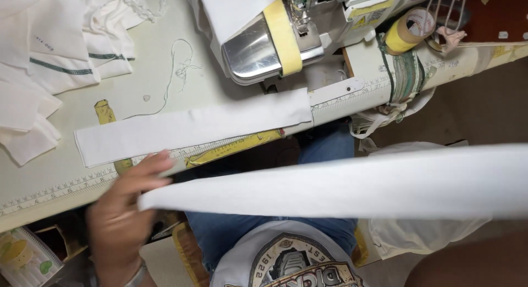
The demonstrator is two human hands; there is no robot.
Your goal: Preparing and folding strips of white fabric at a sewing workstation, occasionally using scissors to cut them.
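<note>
Just beyond my left hand point(124, 210), pinching one long white fabric strip point(341, 182), another flat white strip point(192, 127) lies; aligning them looks next

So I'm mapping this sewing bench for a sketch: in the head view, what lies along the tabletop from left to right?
Pile of folded white cloths → loose thread → sewing machine → roll of tape. The flat white fabric strip spans much of the table, so it is left out.

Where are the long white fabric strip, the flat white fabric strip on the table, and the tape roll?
long white fabric strip point(352, 185), head view, its middle
flat white fabric strip point(192, 127), head view, its middle
tape roll point(407, 31), head view, its side
</note>
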